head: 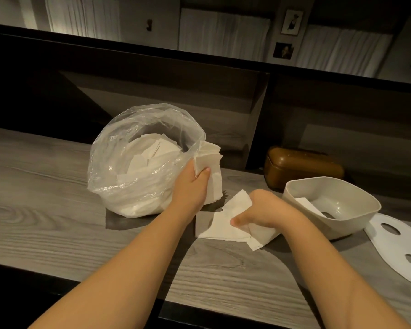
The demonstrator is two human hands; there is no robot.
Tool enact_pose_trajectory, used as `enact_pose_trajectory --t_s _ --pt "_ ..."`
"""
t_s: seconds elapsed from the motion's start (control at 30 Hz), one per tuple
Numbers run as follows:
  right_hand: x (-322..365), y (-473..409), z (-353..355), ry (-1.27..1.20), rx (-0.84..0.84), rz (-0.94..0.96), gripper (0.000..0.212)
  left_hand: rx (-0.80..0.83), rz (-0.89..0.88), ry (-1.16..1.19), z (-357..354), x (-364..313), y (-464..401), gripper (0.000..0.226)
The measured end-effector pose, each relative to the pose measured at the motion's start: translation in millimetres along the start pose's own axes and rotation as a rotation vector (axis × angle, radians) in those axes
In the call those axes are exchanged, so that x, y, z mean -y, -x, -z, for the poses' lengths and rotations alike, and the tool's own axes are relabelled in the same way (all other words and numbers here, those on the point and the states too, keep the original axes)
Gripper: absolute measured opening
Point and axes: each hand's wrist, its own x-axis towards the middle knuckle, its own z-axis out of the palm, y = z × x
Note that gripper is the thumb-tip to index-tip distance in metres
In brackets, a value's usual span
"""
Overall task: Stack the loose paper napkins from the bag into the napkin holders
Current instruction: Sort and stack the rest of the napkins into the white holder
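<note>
The left hand [192, 186] grips a napkin bundle [210, 162] at the bag [133, 148] mouth; the right hand [259, 212] pinches napkins [223, 224] on the bench [45, 210], beside the holder [342, 224].

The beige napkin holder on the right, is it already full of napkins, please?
No, the beige napkin holder holds only one napkin by its left wall, and its bottom shows bare.

Arms: two forearms in view, both bare from the frame's lower edge to the wrists
Sleeves: none visible on either arm
Left hand [192, 186]: bare, no glove, no ring or watch showing
Right hand [261, 214]: bare, no glove, wrist unadorned
Nails: short and unpainted on the thumbs that show
</note>
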Motion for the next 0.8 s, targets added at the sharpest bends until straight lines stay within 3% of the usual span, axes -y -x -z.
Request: enact_pose_trajectory --t_s 0.2,0.27,0.43,0.53,0.6,0.7,0.8 --pt "-2.4 5.6 0.1 -0.087 -0.036 0.104 0.063 -0.004 -0.013 -0.011 -0.3 -1.5 -0.2 0.018" --pt "-6.8 7.5 4.8 -0.222 -0.063 0.146 0.057 -0.005 -0.009 -0.010 -0.6 -1.4 0.1 0.019" --pt "-6.3 15.3 14.6 -1.224 -0.125 0.247 0.038 0.022 0.174 0.174 -3.7 -4.2 2.5 0.031" --pt "1.2 11.7 6.7 -1.585 -0.112 0.252 0.046 0.128 0.353 0.357 -7.5 -7.0 7.2 0.035" --pt "5.2 4.9 -3.8 -1.628 -0.159 0.175 0.046 0.171 0.475 0.551 -8.8 -10.1 11.2 0.031" --pt "8.4 -4.6 -15.4 -1.504 -0.268 0.027 0.047 0.207 0.527 0.726 -12.9 -12.1 12.8 0.023" --pt "7.9 -10.3 -19.2 -1.391 -0.351 -0.024 0.049 0.226 0.549 0.844 -14.7 -12.9 10.6 0.046"
